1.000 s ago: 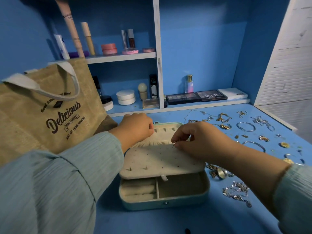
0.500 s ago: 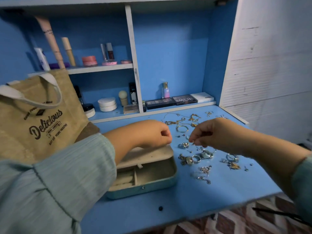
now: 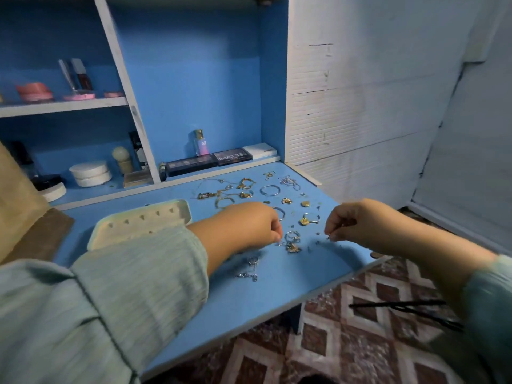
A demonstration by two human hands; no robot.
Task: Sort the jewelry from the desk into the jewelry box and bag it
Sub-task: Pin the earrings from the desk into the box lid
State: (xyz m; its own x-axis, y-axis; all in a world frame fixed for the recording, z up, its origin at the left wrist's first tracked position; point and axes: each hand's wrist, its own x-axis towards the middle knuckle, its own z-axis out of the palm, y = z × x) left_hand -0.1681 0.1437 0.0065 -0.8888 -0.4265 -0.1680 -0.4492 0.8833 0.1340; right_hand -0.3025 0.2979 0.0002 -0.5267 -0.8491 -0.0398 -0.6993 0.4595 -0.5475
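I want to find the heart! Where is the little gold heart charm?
In the head view, the gold heart charm lies on the blue desk, between the left hand and the right hand, just behind the silver rings.

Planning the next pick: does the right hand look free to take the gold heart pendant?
Probably not yet: the right hand already pinches something small, though nothing lies between it and the gold heart pendant.

One head-worn view looks forward and down, close over the slightly blurred desk [image 3: 249,295].
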